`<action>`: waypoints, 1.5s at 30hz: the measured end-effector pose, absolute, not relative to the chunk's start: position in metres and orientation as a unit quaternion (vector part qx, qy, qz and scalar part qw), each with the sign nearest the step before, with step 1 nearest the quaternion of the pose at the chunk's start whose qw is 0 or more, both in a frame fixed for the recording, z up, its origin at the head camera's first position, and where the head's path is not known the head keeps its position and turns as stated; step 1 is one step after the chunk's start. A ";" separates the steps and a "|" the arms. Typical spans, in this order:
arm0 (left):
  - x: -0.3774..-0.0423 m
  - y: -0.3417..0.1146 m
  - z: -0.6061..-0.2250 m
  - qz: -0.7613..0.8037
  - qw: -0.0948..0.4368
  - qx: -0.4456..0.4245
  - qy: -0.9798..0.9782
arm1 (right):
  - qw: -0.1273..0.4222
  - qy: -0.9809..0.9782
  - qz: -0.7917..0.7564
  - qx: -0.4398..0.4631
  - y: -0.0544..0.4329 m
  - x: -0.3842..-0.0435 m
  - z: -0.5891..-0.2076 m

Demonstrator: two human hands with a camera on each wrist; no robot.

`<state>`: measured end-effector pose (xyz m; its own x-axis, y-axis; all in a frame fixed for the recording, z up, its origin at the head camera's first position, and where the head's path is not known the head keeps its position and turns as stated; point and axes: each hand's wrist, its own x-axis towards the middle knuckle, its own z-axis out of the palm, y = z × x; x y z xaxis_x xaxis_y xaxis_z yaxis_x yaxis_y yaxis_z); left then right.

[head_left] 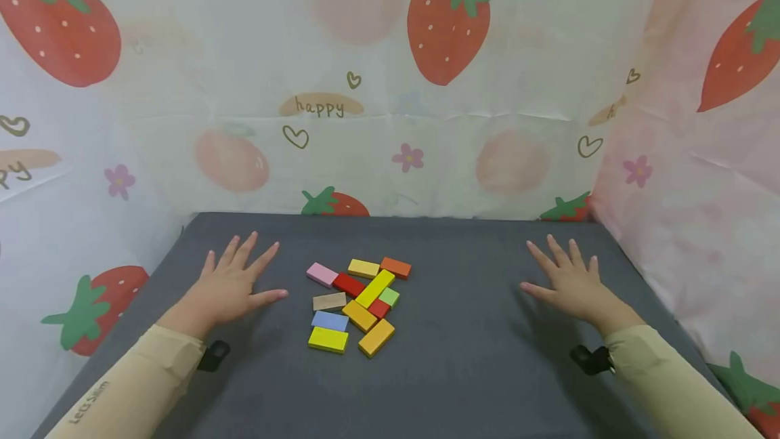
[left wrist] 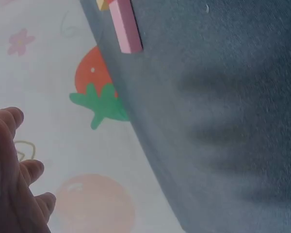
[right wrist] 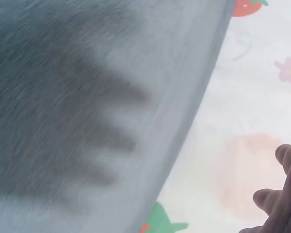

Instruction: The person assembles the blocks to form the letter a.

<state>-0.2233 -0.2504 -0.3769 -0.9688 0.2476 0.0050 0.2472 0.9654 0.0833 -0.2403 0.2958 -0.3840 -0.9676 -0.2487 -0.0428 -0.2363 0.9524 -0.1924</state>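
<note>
We saw the left hand [head_left: 228,286] with its fingers straight and fanned wide, thumb stretched out, grasping nothing; the right hand [head_left: 575,290] was splayed likewise and had hold of nothing either. Just beyond the left thumb lay the pink block [head_left: 322,275] and the tan block [head_left: 329,301], neither touched. They belonged to a loose cluster of small coloured blocks [head_left: 349,284] between the hands, nearer the left, on the dark grey tabletop [head_left: 463,330]. The bright yellow block [head_left: 374,289] seemed to lie tilted across its red neighbours, though we could not tell quite what held it up.

We judged the blocks light, stiff and hard to break, probably painted wood, with flat faces a little smooth under the fingertips. We thought thumb and forefinger best set across the narrow width, at mid-length; where blocks touched, a grip on a free end would disturb less.

We found no writing on them. Along the left sleeve [head_left: 122,374] ran dark lettering, perhaps "Lets Slim". Farther out, the strawberry-printed backdrop [head_left: 536,87] read "happy" behind the table, with a cut-off "py" at the left.
</note>
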 end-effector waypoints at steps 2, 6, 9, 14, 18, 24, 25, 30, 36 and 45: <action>-0.224 -0.248 -0.378 0.043 0.000 0.133 0.990 | 0.032 0.986 -0.101 -0.126 0.290 -0.243 -0.384; -0.225 -0.242 -0.378 0.049 -0.007 0.149 0.988 | 0.030 0.984 -0.111 -0.137 0.278 -0.249 -0.386; -0.227 -0.237 -0.378 0.052 -0.009 0.155 0.987 | 0.026 0.982 -0.117 -0.148 0.270 -0.255 -0.388; -0.230 -0.227 -0.380 0.063 -0.009 0.161 0.985 | 0.026 0.977 -0.132 -0.164 0.253 -0.267 -0.391; -0.233 -0.215 -0.382 0.080 -0.009 0.173 0.982 | 0.027 0.973 -0.144 -0.181 0.236 -0.275 -0.395; -0.239 -0.193 -0.387 0.117 -0.007 0.193 0.974 | 0.026 0.967 -0.160 -0.198 0.209 -0.281 -0.400; -0.241 -0.189 -0.388 0.124 -0.004 0.195 0.973 | 0.027 0.966 -0.161 -0.200 0.204 -0.281 -0.401; -0.252 -0.169 -0.395 0.166 0.016 0.184 0.969 | 0.032 0.960 -0.181 -0.209 0.182 -0.284 -0.408; -0.271 -0.144 -0.409 0.265 0.043 0.144 0.953 | 0.047 0.956 -0.209 -0.203 0.155 -0.287 -0.421; -0.287 -0.119 -0.427 0.324 0.077 0.084 0.939 | 0.081 0.946 -0.257 -0.181 0.117 -0.290 -0.439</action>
<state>-0.2871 -0.1191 -0.4269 -0.9740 0.2073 -0.0913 0.1070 0.7761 0.6214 -0.2901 0.1174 -0.4389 -0.9215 -0.3838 -0.0594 -0.3011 0.8027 -0.5148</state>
